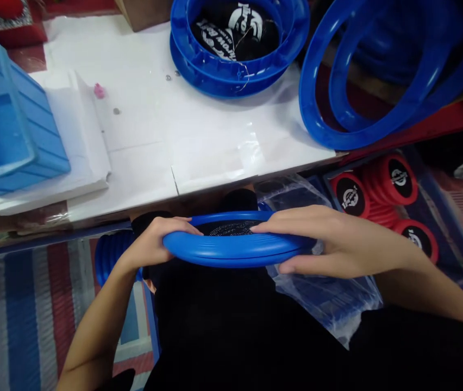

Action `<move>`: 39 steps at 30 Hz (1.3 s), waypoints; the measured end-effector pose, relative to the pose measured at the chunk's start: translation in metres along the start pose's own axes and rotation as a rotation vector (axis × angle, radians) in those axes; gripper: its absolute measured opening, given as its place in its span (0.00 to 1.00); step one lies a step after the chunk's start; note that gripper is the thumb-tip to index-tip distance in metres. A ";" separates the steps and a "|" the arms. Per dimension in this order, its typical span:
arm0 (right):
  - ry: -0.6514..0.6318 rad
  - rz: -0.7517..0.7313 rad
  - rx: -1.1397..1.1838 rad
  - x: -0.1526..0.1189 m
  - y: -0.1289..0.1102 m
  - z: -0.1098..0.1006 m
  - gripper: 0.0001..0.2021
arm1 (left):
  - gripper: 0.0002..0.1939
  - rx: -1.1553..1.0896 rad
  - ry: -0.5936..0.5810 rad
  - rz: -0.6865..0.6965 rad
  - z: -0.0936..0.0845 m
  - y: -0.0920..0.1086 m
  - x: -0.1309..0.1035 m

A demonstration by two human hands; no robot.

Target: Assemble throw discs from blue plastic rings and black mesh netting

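Observation:
A blue plastic flying ring disc (pixel 231 251) with a dark printed mesh centre is held level in front of my body, below the table's near edge. My left hand (pixel 158 241) wraps round its left side, fingers over the top of the rim. On the other side, my right hand (pixel 321 239) pinches the rim, fingers above and thumb underneath. Part of the dark centre (pixel 231 228) shows behind the raised front rim. Beyond the disc, stacked blue rings (pixel 239 81) on the table surround black fabric discs (pixel 235 30) with white print.
The white-covered table (pixel 142 157) carries a light-blue bin (pixel 19 119) at left. More blue rings (pixel 325 130) lean at its right edge. Below right, a crate holds red discs (pixel 402 179); clear plastic (pixel 321 309) lies beside it. Striped sheeting (pixel 23 315) is at lower left.

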State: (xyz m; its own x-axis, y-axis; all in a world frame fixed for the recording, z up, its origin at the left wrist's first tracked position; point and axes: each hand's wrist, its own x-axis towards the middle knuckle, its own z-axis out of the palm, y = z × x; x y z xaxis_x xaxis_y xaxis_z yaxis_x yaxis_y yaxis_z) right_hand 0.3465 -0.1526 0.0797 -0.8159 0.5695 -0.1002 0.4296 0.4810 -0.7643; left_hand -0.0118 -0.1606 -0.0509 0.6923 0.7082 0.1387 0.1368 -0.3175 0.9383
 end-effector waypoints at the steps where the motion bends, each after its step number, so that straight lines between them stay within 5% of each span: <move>1: -0.022 0.002 -0.018 0.003 -0.003 0.000 0.24 | 0.19 0.003 -0.004 -0.010 -0.001 0.002 0.000; 12: -0.150 0.016 -0.294 0.025 -0.027 0.026 0.23 | 0.24 0.069 -0.045 -0.117 0.018 0.025 -0.001; 17: -0.220 0.079 -0.220 0.030 -0.032 0.025 0.20 | 0.24 0.062 -0.068 -0.142 0.024 0.032 0.006; 21: -0.184 0.047 -0.228 0.026 -0.024 0.024 0.19 | 0.23 0.059 -0.065 -0.152 0.021 0.029 0.002; 28: 0.078 -0.205 -0.704 0.017 -0.029 0.050 0.19 | 0.24 0.121 -0.021 -0.135 0.025 0.033 -0.007; 36: 0.031 -0.176 -0.563 0.028 -0.027 0.042 0.21 | 0.24 0.120 -0.016 -0.166 0.023 0.034 -0.012; 39: 0.021 -0.182 -0.539 0.034 -0.025 0.035 0.21 | 0.21 0.198 0.088 -0.125 0.024 0.040 -0.012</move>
State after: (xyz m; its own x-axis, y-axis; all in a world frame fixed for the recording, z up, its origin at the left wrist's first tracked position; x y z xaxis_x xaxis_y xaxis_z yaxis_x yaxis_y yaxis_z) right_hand 0.2944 -0.1688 0.0730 -0.8899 0.4558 0.0193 0.4239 0.8417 -0.3343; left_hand 0.0026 -0.1969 -0.0223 0.5984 0.7989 0.0607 0.3596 -0.3356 0.8707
